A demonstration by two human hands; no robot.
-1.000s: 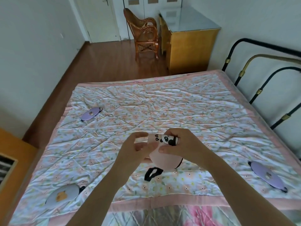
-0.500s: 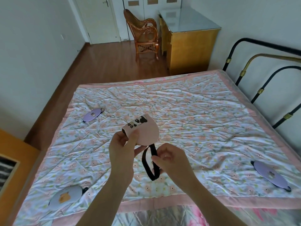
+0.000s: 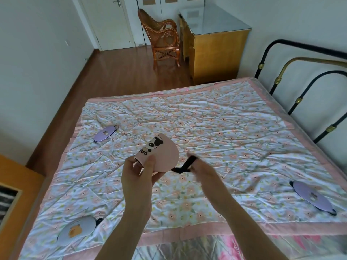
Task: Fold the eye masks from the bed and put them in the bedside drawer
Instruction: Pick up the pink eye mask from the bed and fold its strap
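Observation:
A folded pink eye mask (image 3: 165, 156) with a panda print is held up over the bed by my left hand (image 3: 139, 171), thumb and fingers pinching its folded edge. My right hand (image 3: 201, 170) pulls the mask's black strap (image 3: 185, 165) out to the right; that hand is motion-blurred. Three more masks lie flat on the flowered quilt (image 3: 216, 132): a purple eye mask (image 3: 104, 133) at the far left, a pale blue eye mask (image 3: 76, 229) with an orange animal at the near left, and another purple eye mask (image 3: 312, 197) at the near right.
An orange wooden bedside cabinet (image 3: 16, 186) stands at the left, beside the bed. The black and brass bed frame (image 3: 293, 87) runs along the right. Beyond the bed are a wooden floor, a rattan rocking chair (image 3: 161, 36) and a yellow cabinet (image 3: 216, 44).
My left hand has kept the folded pink mask raised. My right hand has taken the black strap and drawn it from below the mask out to the right.

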